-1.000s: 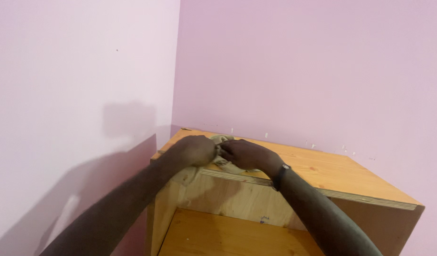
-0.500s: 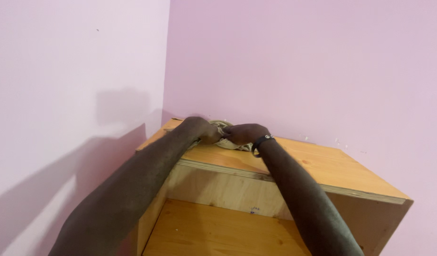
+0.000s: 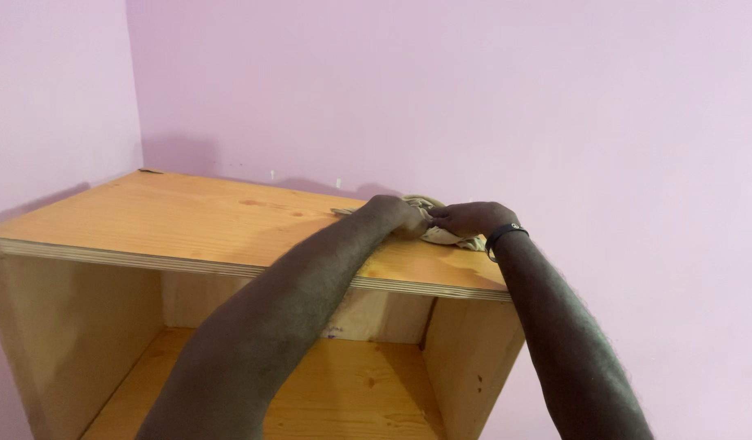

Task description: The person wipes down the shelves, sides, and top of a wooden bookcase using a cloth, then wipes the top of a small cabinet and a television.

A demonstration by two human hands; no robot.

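Nearest the camera, 2 bare forearms are seen stretched forward over a plywood cabinet (image 3: pixel 229 244), whose open lower shelf (image 3: pixel 310 391) is visible below them. Further out, the left hand (image 3: pixel 396 216) is curled shut on a beige cloth (image 3: pixel 441 235), with its knuckles raised and its fingers tucked into the fabric. Just to the right of it, and touching it, the right hand (image 3: pixel 472 218) is pressed on the same cloth with fingers bent; a dark wristband (image 3: pixel 500 236) is worn on that wrist. The cloth is bunched under and between the 2 hands, on the cabinet's top panel close to its right end, with a small fold showing beyond the knuckles. To the left of the hands, the long stretch of top panel is seen bare and lightly glossy, with a few darker marks in the grain. The wiping is judged to be well along, since the cloth sits at the right end; whether the remaining strip and the front edge are done cannot be told. Beyond the hands, the pink wall (image 3: pixel 474 98) is met by the cabinet's back edge.
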